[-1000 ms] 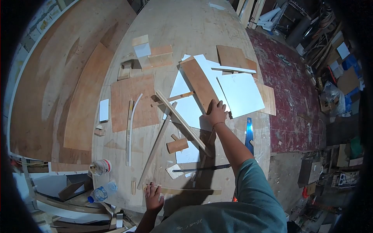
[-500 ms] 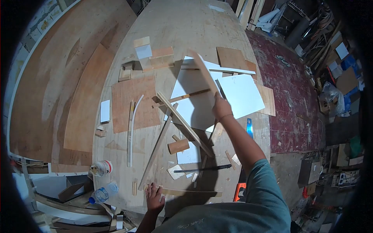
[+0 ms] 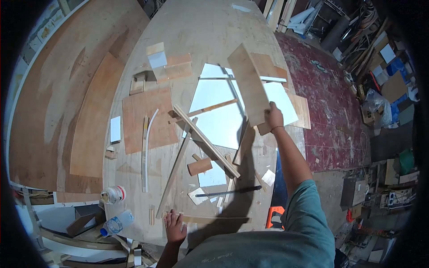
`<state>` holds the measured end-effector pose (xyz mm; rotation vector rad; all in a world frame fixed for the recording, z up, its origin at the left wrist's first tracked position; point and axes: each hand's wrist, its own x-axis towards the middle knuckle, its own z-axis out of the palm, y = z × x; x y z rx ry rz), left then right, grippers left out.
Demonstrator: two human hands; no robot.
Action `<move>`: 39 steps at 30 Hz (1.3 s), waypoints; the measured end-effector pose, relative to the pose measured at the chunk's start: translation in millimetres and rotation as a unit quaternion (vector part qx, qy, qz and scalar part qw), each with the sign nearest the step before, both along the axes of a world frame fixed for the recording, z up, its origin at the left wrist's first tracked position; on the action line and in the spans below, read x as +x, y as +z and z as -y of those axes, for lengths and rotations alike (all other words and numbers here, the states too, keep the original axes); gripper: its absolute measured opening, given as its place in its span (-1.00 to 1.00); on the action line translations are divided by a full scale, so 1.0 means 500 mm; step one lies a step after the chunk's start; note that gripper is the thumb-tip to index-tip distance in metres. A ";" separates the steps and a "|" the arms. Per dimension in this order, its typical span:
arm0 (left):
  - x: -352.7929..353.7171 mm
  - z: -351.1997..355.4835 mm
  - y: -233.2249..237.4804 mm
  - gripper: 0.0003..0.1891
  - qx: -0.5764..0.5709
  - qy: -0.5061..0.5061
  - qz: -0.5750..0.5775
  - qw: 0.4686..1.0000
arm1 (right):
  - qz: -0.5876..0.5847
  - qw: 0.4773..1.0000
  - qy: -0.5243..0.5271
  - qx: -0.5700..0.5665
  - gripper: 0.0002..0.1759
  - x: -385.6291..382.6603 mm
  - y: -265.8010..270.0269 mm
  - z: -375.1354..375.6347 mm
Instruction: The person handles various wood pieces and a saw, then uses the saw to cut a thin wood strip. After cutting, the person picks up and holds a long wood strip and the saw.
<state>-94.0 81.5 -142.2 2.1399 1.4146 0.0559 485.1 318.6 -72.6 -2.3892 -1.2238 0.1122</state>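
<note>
My right hand (image 3: pixel 274 117) grips the lower end of a rectangular plywood board (image 3: pixel 248 85), which is raised over the workbench with its broad face toward me. Behind the board, white sheets (image 3: pixel 214 114) are partly covered. My left hand (image 3: pixel 174 227) lies flat at the near edge of the bench, fingers stretched out, at the left end of a thin wooden strip (image 3: pixel 214 219). Two short wooden sticks (image 3: pixel 152 217) lie just left of it. Long wooden battens (image 3: pixel 208 142) cross the middle of the bench, near a small curved wooden block (image 3: pixel 199 166).
A handsaw with an orange handle (image 3: pixel 275 216) lies at the right edge, beside a dark narrow blade (image 3: pixel 228 192). A plastic jar (image 3: pixel 114 194) and a water bottle (image 3: pixel 117 223) stand and lie at the left edge. Large plywood sheets (image 3: pixel 96 120) lean at left.
My right hand has moved right and slightly up, turning the board from nearly edge-on to show its broad face. My left hand stays in place on the bench.
</note>
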 end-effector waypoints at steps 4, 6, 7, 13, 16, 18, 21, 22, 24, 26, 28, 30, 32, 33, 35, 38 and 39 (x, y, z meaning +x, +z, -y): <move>0.000 -0.001 0.002 -0.37 -0.012 0.003 -0.006 1.000 | -0.041 0.986 -0.016 0.158 -0.54 0.079 -0.054 0.068; -0.001 -0.002 0.001 -0.37 -0.017 0.000 -0.012 1.000 | -0.128 0.973 -0.036 0.189 -0.57 0.153 -0.106 0.099; -0.002 -0.002 0.001 -0.37 -0.017 -0.001 -0.013 1.000 | -0.211 0.959 -0.069 0.174 -0.62 0.165 -0.097 0.122; 0.000 -0.006 0.004 -0.38 -0.013 -0.010 -0.014 1.000 | -0.247 0.954 -0.116 0.122 -0.62 0.219 -0.181 0.219; 0.005 -0.007 0.006 -0.38 -0.004 -0.010 -0.018 1.000 | -0.230 0.959 -0.140 0.091 -0.58 0.203 -0.182 0.231; 0.003 -0.007 0.005 -0.38 -0.002 -0.010 -0.015 1.000 | -0.259 0.953 -0.150 0.037 -0.48 0.202 -0.203 0.219; 0.002 -0.004 0.003 -0.39 0.001 -0.014 -0.013 1.000 | -0.070 0.981 -0.180 0.022 -0.37 0.129 -0.196 0.204; 0.002 -0.003 0.003 -0.39 0.001 -0.014 -0.013 1.000 | 0.097 0.977 -0.192 0.006 -0.34 0.099 -0.185 0.195; 0.004 -0.003 0.003 -0.36 0.004 -0.010 -0.015 1.000 | -0.031 0.986 -0.106 0.129 -0.41 0.046 -0.195 0.163; 0.005 -0.002 0.003 -0.35 0.004 -0.009 -0.017 1.000 | -0.227 0.969 0.055 0.083 -0.49 -0.027 -0.206 0.134; 0.007 0.000 0.002 -0.34 0.003 -0.009 -0.017 1.000 | -0.319 0.935 0.156 0.012 -0.43 -0.144 -0.144 0.110; 0.006 0.001 0.001 -0.34 0.002 -0.005 -0.015 1.000 | -0.298 0.942 0.147 -0.051 -0.11 -0.206 -0.168 0.083; 0.007 0.001 0.008 -0.34 0.006 -0.007 -0.017 1.000 | -0.200 0.972 0.088 -0.092 0.15 -0.248 -0.179 0.054; 0.009 -0.001 0.011 -0.35 0.008 -0.009 -0.019 1.000 | -0.199 0.972 0.091 -0.089 0.15 -0.271 -0.163 0.042; 0.010 -0.002 0.015 -0.34 0.012 -0.008 -0.014 1.000 | -0.088 0.959 0.020 -0.270 0.30 -0.319 -0.108 0.028; 0.003 0.000 0.009 -0.33 0.008 -0.010 -0.007 1.000 | -0.041 0.944 -0.004 -0.327 0.33 -0.355 -0.086 0.015; 0.002 0.002 0.008 -0.33 0.006 -0.008 -0.004 1.000 | -0.061 0.941 -0.014 -0.332 0.22 -0.362 -0.058 0.014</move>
